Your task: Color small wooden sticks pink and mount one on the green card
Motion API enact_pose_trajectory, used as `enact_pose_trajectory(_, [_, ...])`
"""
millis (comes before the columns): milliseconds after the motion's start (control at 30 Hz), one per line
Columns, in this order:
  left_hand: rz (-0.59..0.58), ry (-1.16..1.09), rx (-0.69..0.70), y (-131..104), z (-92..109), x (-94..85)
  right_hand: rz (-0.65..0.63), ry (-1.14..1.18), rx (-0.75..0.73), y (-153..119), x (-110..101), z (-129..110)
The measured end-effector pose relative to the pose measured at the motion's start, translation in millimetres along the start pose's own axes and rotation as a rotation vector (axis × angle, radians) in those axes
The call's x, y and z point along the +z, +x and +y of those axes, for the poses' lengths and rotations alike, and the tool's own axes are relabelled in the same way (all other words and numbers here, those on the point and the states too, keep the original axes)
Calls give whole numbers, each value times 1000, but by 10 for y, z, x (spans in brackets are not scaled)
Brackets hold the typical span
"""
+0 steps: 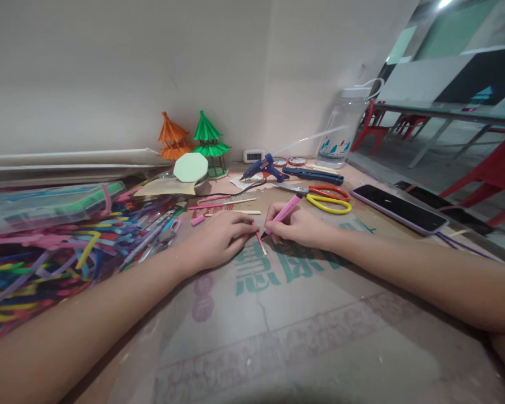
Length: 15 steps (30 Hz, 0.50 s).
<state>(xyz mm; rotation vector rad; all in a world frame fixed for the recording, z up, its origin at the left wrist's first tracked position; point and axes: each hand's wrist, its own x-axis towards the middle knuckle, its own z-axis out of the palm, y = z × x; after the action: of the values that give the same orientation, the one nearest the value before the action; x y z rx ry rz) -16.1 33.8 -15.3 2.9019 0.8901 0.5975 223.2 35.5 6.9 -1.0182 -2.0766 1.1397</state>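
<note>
My right hand [292, 224] is closed around a pink marker [288, 208], its tip against a thin stick [260, 242] that is partly pink and pale at its near end. The fingers of my left hand [225, 235] press on the stick's far end. Just beyond my left hand lie pale sticks [235, 212], pink sticks [206, 206] and a pink marker cap [197, 220]. Printed cardboard [252, 336] is under both hands.
Colourful pipe cleaners [67, 258] and a plastic case [50, 207] fill the left. Behind are orange [173, 136] and green [210, 143] pagoda models, a glue gun [263, 167], scissors [328, 201] and a bottle [340, 129]. A phone [398, 209] lies right.
</note>
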Motion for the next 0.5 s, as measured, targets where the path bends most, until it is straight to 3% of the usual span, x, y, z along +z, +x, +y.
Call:
enact_pose_trajectory(300, [-4,13,6,-9,-20,2,-147,79,-10,-6,-15,34])
enact_pose_trajectory(500, [5,6,11,-2,-33,14,-57,49,-9,-2,3,5])
